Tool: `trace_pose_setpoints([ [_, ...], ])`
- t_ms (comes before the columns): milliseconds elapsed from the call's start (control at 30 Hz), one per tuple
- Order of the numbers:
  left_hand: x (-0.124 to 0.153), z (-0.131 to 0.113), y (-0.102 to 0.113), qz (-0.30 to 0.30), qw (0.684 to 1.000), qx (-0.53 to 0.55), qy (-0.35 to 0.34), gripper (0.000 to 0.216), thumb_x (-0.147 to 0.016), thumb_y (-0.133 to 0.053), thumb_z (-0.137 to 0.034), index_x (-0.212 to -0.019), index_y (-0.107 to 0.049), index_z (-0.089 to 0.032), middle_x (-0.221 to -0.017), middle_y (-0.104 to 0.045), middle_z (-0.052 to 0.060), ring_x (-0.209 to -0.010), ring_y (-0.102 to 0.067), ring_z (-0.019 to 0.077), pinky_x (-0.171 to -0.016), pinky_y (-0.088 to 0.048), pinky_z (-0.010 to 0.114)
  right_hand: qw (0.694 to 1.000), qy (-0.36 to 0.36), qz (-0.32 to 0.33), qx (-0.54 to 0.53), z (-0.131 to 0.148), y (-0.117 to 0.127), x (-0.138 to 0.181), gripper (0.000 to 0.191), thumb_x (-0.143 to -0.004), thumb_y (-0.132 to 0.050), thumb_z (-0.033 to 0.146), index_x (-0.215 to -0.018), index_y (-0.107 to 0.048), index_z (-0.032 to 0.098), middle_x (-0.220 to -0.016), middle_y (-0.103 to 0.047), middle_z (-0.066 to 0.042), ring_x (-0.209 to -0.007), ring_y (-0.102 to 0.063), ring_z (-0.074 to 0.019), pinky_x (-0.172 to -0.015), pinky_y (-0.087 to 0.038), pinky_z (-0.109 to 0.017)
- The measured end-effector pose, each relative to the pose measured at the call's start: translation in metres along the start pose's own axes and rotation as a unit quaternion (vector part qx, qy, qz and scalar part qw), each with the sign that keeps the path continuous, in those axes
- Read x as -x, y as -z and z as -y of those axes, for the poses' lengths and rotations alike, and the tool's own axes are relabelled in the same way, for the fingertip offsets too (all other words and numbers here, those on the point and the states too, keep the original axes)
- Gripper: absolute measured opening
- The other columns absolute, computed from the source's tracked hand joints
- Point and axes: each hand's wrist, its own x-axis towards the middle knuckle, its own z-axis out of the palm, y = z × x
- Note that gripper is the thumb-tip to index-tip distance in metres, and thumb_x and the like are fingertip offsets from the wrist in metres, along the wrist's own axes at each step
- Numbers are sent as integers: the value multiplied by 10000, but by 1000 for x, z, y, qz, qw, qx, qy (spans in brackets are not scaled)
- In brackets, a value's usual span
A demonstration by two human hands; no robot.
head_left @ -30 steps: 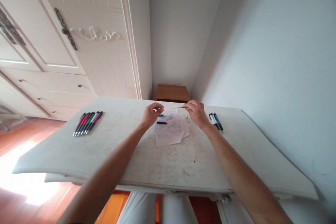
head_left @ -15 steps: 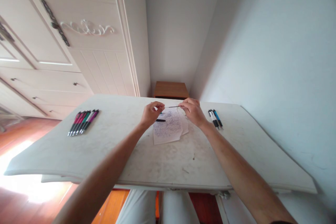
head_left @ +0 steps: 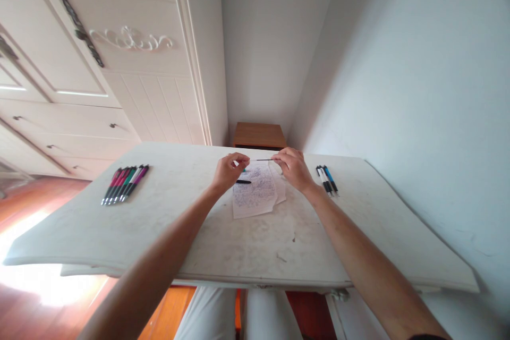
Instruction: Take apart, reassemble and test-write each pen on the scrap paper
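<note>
Between my two hands a thin dark pen refill point(head_left: 263, 160) is held level above the paper. My left hand point(head_left: 229, 172) pinches its pale end between thumb and fingertips. My right hand point(head_left: 294, 167) is closed on the dark end, its fingers pressed together. Below lies a sheet of paper point(head_left: 255, 199) covered in blue scribbles, with another sheet partly under it. A black pen part point(head_left: 244, 181) rests on the scribbled sheet beside my left hand. Something small and green point(head_left: 244, 170) shows just under my left fingertips, mostly hidden.
Several pens point(head_left: 125, 185) in red, green, white and purple lie in a row on the left of the white table point(head_left: 255, 255). Three more pens point(head_left: 327, 180) lie to the right. A white cabinet point(head_left: 159, 95), a wall point(head_left: 418, 74) and a wooden box-like piece point(head_left: 261, 134) stand beyond.
Both hands keep their grip on the refill and have hardly moved. A little more of the green piece shows under the left fingertips. The view has shifted slightly.
</note>
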Motion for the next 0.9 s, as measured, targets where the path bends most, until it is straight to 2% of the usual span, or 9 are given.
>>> trace_pose_setpoints([
  [567, 2, -3, -1, 13, 1000, 8, 5, 172, -768, -641, -345, -783, -722, -195, -806, -742, 39, -702, -626, 170, -655, -475, 291, 1000, -5, -4, -20, 5, -1, 0, 229, -956, -502, 278, -935, -727, 246, -897, -663, -56, -915, -599, -219, -873, -400, -392],
  [900, 2, -3, 0, 2, 1000, 17, -3, 157, -764, -667, -321, -821, -719, -185, -852, -740, 46, -737, -646, 165, -654, -484, 275, 997, -26, -3, -68, 0, -9, 0, 237, -949, -506, 313, -872, -710, 220, -874, -673, -61, -860, -626, -211, -811, -466, -351],
])
